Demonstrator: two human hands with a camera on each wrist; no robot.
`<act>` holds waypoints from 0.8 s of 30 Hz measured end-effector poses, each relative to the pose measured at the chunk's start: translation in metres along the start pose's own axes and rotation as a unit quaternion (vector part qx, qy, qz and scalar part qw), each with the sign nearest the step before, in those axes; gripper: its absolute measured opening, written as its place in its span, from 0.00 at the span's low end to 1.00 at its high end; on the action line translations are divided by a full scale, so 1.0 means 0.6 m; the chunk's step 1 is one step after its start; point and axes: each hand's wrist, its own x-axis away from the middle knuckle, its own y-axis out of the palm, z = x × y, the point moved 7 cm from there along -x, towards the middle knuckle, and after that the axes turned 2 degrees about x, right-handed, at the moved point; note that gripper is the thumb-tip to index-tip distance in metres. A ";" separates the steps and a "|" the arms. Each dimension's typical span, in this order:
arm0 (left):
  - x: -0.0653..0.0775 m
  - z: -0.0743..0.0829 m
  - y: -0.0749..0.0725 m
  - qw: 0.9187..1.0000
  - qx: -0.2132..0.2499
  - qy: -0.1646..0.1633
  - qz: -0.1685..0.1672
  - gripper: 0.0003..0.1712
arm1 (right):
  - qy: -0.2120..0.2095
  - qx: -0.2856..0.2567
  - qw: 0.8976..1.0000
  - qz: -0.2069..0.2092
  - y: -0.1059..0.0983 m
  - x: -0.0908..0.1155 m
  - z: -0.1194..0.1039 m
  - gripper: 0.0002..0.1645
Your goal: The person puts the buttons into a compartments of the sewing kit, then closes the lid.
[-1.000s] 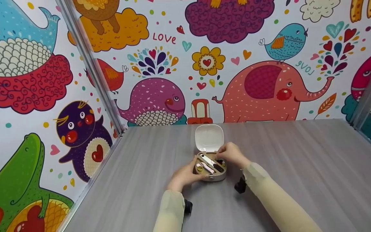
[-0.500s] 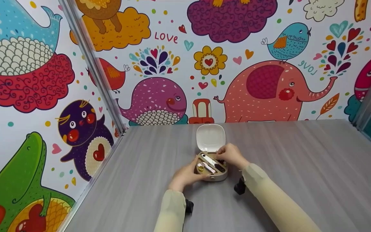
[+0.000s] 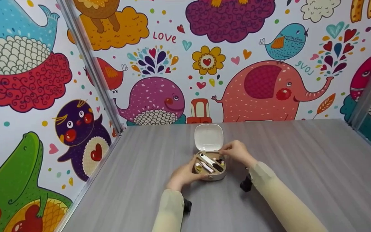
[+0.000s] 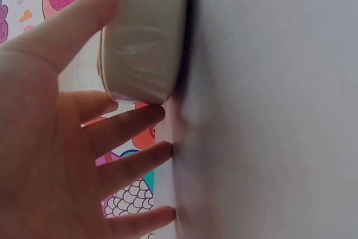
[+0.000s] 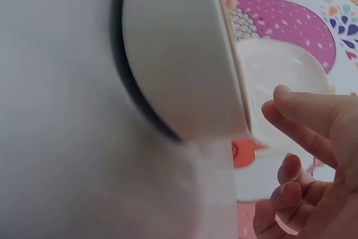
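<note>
A small cream case [image 3: 217, 177] stands on the table, its white lid [image 3: 208, 137] raised at the back. Inside its tan compartments lie a slender white-and-black tool [image 3: 208, 159], a pinkish-white stick [image 3: 207, 167], a small gold round piece [image 3: 199, 168] and several tiny dark and pale bits [image 3: 219, 160]. My left hand [image 3: 184, 174] holds the case between thumb and forefinger at its front left; the other fingers [image 4: 134, 163] spread along the table. At the back right rim is my right hand [image 3: 238, 152], thumb and forefinger close together with nothing visible between them, other fingers loosely curled.
The grey wood-grain table [image 3: 140, 154] reaches back to a wall [image 3: 179, 64] printed with cartoon animals. Another printed wall [image 3: 14, 96] rises on the left, joined by a metal corner post [image 3: 90, 64].
My right hand has drawn back to the right from inside the case to its rim, uncovering the small bits in the right compartment. The left hand keeps its hold on the case.
</note>
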 end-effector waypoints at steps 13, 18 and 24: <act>-0.001 -0.003 0.000 1.000 -0.004 -0.003 0.001 0.59 | 0.030 -0.014 0.999 0.014 -0.074 0.054 0.089 0.12; 0.000 -0.003 0.001 1.000 0.009 0.002 -0.001 0.59 | 0.029 -0.022 0.999 0.000 -0.082 0.076 0.115 0.09; -0.002 0.000 0.003 1.000 0.009 0.000 -0.006 0.60 | 0.041 -0.036 0.997 -0.048 -0.080 0.095 0.138 0.09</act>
